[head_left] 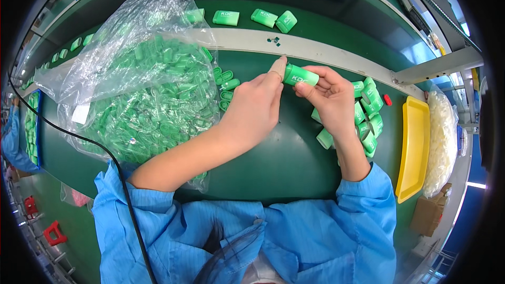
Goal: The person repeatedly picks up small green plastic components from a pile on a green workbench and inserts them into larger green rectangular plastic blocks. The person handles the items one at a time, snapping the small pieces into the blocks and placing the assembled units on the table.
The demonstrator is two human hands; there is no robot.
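A short oval green casing point(301, 75) with white print is held up above the green bench, over its middle. My right hand point(334, 97) pinches its right end between thumb and fingers. Against its darker left end press the closed fingers of my left hand point(255, 102); the inner side of that hand is hidden. Left of my hands lies a large clear plastic bag point(152, 94) full of small green oval parts. A few loose green oval parts point(227, 84) lie by its right edge. Under and beside my right hand is a pile of similar green casings point(371, 94).
A pale rail point(326, 55) crosses the bench; small dark green bits point(274, 41) lie on it. Beyond stand more green casings point(226, 18) in a row. At right are a red piece point(387, 100), a yellow tray point(413, 147) and a bag of whitish parts point(441, 142). A black cable point(113, 158) hangs at left.
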